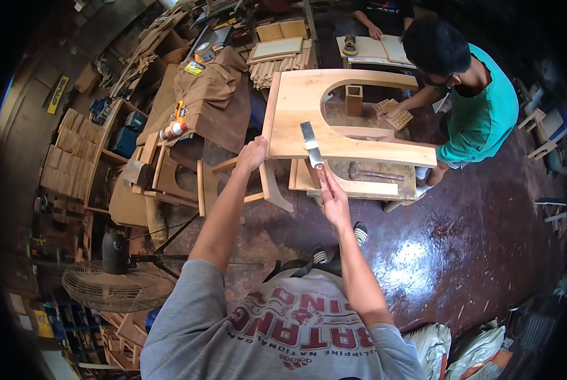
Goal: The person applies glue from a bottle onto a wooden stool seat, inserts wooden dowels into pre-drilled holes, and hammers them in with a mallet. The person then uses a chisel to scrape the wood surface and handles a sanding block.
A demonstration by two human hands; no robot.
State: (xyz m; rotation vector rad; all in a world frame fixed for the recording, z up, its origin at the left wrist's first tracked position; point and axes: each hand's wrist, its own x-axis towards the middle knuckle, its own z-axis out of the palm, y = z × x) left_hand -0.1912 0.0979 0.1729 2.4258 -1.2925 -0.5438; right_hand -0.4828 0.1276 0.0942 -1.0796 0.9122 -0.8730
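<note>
In my right hand (334,201) is a putty knife (309,136) with a reddish-brown handle, the fingers closed round it. Its metal blade points away from me over a pale wooden furniture piece (296,104), with a whitish dab near the blade's lower part. Whether the blade touches the wood I cannot tell. This piece has a wide U-shaped cutout and lies on a worktable (407,188). My left hand (253,154) is closed on its near left corner. Beneath its near edge lies another pale wooden part (359,188), beside a hammer (375,173).
A co-worker in a green shirt (483,107) stands at the table's right, one hand on a perforated wooden block (395,117). Another person's hand (375,31) shows behind, near a sander (350,45). Wooden frames (201,187) stand at left, above a floor fan (116,285). Sacks (432,348) lie lower right.
</note>
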